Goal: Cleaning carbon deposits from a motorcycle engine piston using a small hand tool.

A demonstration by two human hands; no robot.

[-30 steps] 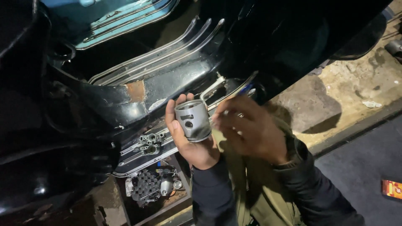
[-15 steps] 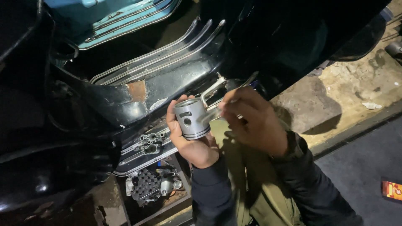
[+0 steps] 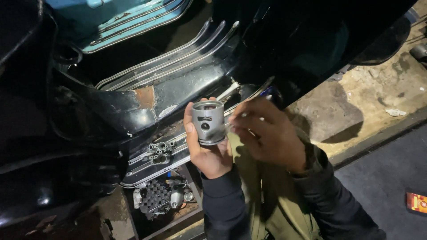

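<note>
My left hand [image 3: 209, 153] grips a grey metal piston [image 3: 208, 122], held upright with its open end up and a round pin hole facing me. My right hand [image 3: 267, 133] is right beside the piston, fingers pinched on a small pale thin piece [image 3: 251, 118] at the piston's right side. Both hands are in front of a black scooter body [image 3: 178, 95] with a rusty patch [image 3: 144, 97]. Both arms wear dark sleeves.
Chrome floor strips [image 3: 169, 62] run across the scooter's footboard. An engine part with fins [image 3: 158, 195] shows below the body. A concrete floor [image 3: 382, 93] lies to the right, with a dark mat [image 3: 391, 178] and a small red-orange box [image 3: 417, 202].
The piston has turned from tilted to upright in my left hand. My right hand has shifted slightly right and off the piston's top, fingers staying by its side.
</note>
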